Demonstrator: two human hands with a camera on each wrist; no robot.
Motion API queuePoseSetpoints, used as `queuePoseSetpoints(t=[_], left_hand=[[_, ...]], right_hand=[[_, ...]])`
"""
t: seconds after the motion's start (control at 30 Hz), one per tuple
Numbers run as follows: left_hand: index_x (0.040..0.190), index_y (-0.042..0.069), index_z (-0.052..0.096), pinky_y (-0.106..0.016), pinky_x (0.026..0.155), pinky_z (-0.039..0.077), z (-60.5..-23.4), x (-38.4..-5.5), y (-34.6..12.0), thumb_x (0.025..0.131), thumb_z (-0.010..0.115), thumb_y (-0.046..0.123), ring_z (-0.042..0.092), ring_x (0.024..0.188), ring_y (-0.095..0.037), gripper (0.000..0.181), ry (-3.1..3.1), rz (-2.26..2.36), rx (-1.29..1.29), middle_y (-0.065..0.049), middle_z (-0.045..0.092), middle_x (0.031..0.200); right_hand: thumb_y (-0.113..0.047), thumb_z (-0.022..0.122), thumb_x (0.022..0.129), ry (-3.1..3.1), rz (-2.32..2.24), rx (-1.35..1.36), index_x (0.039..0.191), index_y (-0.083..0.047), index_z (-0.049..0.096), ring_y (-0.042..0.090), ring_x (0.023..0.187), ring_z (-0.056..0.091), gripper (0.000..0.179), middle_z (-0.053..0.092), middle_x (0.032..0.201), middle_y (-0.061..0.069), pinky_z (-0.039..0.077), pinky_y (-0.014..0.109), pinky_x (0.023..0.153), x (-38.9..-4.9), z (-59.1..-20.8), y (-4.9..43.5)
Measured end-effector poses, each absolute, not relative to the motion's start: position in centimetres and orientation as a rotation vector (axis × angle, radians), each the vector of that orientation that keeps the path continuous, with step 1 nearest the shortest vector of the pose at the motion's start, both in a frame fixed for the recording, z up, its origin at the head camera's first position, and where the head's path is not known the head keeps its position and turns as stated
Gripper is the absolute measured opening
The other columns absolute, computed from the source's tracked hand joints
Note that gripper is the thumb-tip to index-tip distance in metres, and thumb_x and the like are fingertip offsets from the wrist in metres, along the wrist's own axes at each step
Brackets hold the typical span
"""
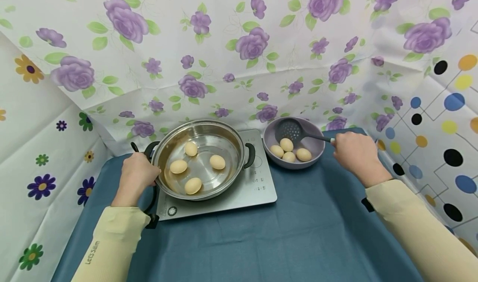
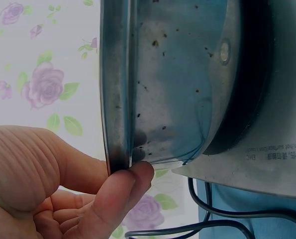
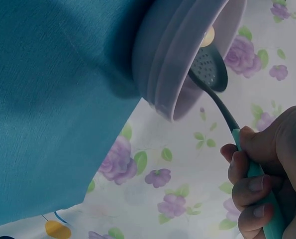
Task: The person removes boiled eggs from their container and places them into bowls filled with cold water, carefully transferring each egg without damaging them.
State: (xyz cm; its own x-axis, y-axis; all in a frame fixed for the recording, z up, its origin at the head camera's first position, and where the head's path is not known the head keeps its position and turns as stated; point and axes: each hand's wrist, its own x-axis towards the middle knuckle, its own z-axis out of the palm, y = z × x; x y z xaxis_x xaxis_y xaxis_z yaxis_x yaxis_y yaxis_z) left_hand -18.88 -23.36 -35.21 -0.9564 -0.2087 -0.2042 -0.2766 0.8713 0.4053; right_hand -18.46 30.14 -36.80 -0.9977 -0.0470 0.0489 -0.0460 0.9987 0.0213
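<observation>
The left hand (image 1: 138, 172) is at the left side of a wide steel pot (image 1: 203, 197), thumb and fingertips pinching its rim; the left wrist view shows the thumb on one face of the rim and the forefinger on the other, the remaining fingers curled in below; the pot stands on a silver cooktop (image 1: 261, 195), left of the middle of the table, with one black handle (image 1: 249, 156) at its right and another (image 1: 150, 150) just beyond the left hand.

Inside the pot lie four eggs, well apart from its right wall — one at the far side (image 1: 191, 149), one at the left (image 1: 178, 166), one towards the right (image 1: 217, 162) and one at the near side (image 1: 193, 185).

The right hand (image 1: 352, 154) grips the green handle (image 3: 274, 224) of a dark slotted skimmer (image 1: 289, 130), its fingers wrapped round it; the skimmer's head is in the far left part of a mauve bowl (image 1: 318, 147), its shaft crossing the bowl's right side; four more eggs (image 1: 288, 156) are in the bowl, three grouped at the left and one to the right — whether the farthest touches the skimmer, I cannot tell.

The bowl sits just right of the cooktop; a blue cloth (image 1: 239, 244) covers the table, a black cable (image 2: 237, 215) runs by the cooktop's left end, and a floral sheet (image 1: 224, 66) hangs at the far side.
</observation>
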Motion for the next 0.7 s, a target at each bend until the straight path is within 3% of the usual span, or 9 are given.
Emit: queuePoseSetpoints(t=[0.27,0.53,0.7], left_hand=[[0.077,-0.007,0.067,-0.033,0.044,0.045,-35.34,-18.92,-23.41,0.080,0.055,0.012,0.061,0.044,-0.018,0.023,2.894,0.657,-0.375,-0.006,0.063,0.048],[0.078,-0.008,0.067,-0.033,0.044,0.045,-35.23,-18.79,-23.37,0.080,0.055,0.013,0.061,0.044,-0.018,0.023,2.890,0.664,-0.364,-0.007,0.063,0.049],[0.075,-0.006,0.067,-0.033,0.043,0.045,-35.25,-18.72,-23.40,0.080,0.055,0.012,0.060,0.044,-0.018,0.022,2.899,0.679,-0.347,-0.007,0.062,0.049]], right_hand=[[-0.027,0.054,0.092,-3.090,-0.037,0.038,0.079,-0.005,0.066,0.021,0.047,0.050,0.028,0.056,0.060,0.008,0.034,0.035,0.037,-18.51,-36.88,30.22],[-0.026,0.050,0.094,-3.064,-0.019,0.031,0.063,-0.009,0.057,0.022,0.044,0.047,0.036,0.051,0.055,0.008,0.033,0.035,0.036,-18.45,-36.84,30.24],[-0.027,0.050,0.094,-3.080,-0.016,0.023,0.063,-0.009,0.058,0.022,0.045,0.048,0.036,0.051,0.055,0.008,0.033,0.035,0.037,-18.38,-36.75,30.24]])
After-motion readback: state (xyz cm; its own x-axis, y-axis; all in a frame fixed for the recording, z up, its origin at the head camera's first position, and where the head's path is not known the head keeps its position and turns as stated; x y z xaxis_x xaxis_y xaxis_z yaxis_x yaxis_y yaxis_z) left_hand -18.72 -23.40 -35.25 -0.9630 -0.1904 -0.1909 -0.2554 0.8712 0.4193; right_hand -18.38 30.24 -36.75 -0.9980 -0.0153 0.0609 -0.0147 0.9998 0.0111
